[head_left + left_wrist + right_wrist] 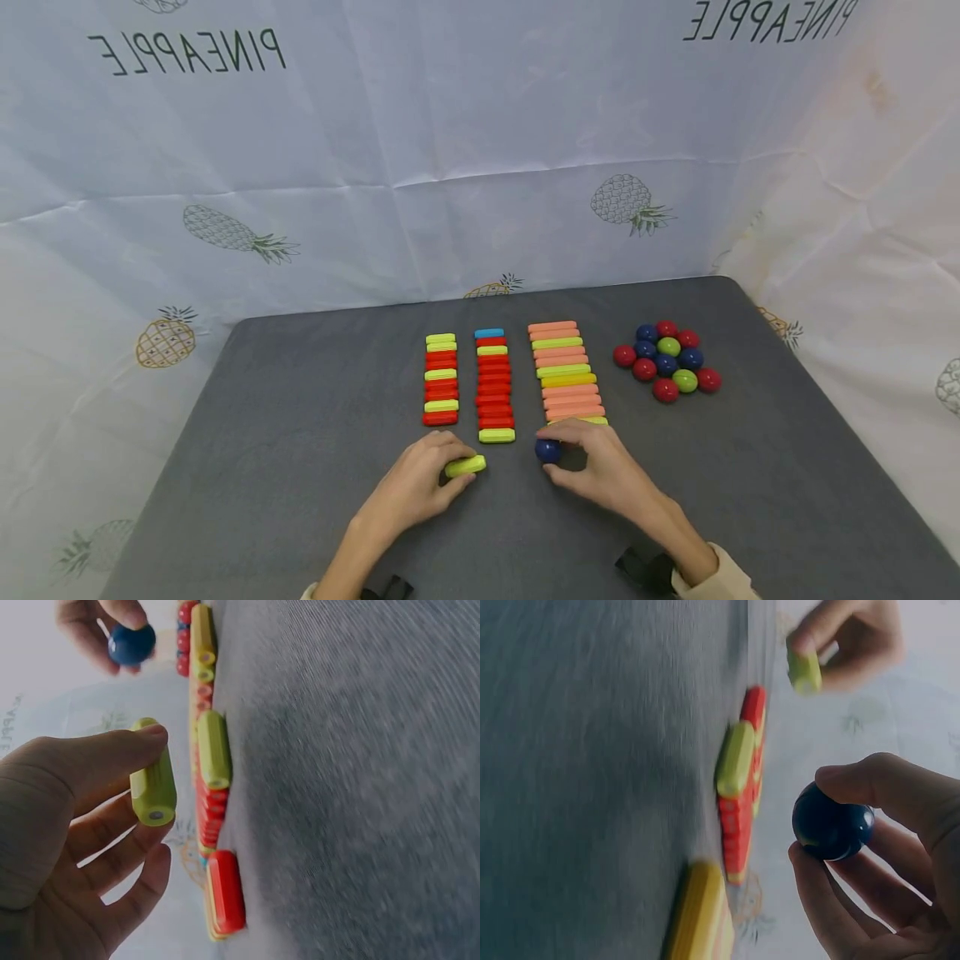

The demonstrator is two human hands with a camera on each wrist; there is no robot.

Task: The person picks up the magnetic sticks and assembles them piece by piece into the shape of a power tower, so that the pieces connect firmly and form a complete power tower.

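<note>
My left hand (422, 485) pinches a yellow-green stick (466, 466) between thumb and fingers, in front of the two left rows of sticks; in the left wrist view the stick (154, 784) is raised off the table. A dark blue ball (548, 451) is pinched between the thumb and fingers of my right hand (606, 471), at the near end of the right row, where the hand partly hides the nearest sticks. The right wrist view shows the ball (831, 823) held above the table surface.
Left row of red and yellow-green sticks (441, 384), middle row mostly red (494, 389) with a blue stick (489, 333) at its far end, right row mostly pink (570, 390). Red, blue and green balls (666, 364) cluster at the right on the grey table (300, 417). Printed cloth (480, 233) hangs behind.
</note>
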